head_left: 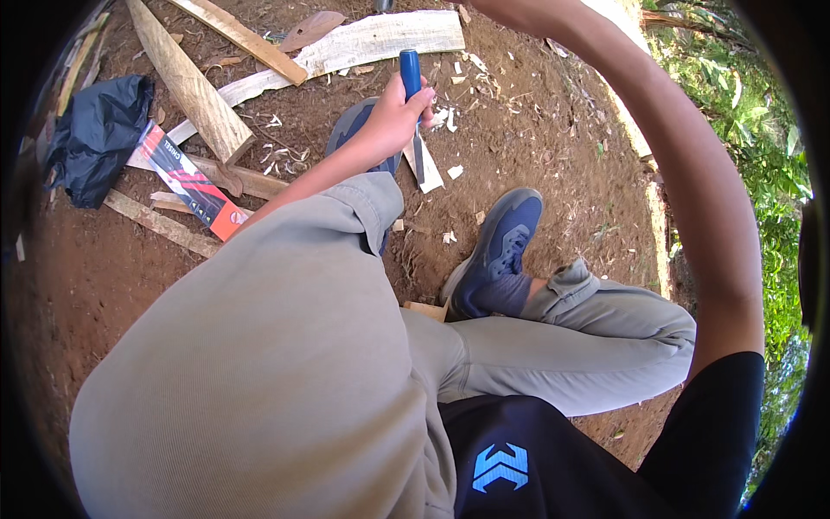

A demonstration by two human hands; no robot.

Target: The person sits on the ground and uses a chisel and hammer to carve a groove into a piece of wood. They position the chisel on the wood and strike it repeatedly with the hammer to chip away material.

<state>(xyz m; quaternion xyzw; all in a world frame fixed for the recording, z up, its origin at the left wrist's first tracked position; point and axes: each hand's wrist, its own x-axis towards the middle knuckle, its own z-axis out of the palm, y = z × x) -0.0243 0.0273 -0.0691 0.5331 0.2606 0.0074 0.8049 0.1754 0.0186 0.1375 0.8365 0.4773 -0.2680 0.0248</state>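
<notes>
My left hand (405,111) is closed round the blue handle of a chisel (410,71). The chisel stands nearly upright, and its metal blade points down at a pale piece of wood (431,176) on the ground beside my left shoe (346,126). Whether the blade tip presses into the wood I cannot tell. My right arm is raised and curves to the upper edge, where only a bit of my right hand (484,7) shows and its fingers are cut off. A dark grey metallic end of something (383,5) peeks in nearby at the top.
Wooden planks (186,78) and a long pale board (380,41) lie at the upper left. A black plastic bag (99,138) and a red-and-black chisel package (192,183) rest at the left. Wood chips (484,82) litter the soil near my right shoe (506,242). Green plants (769,156) border the right.
</notes>
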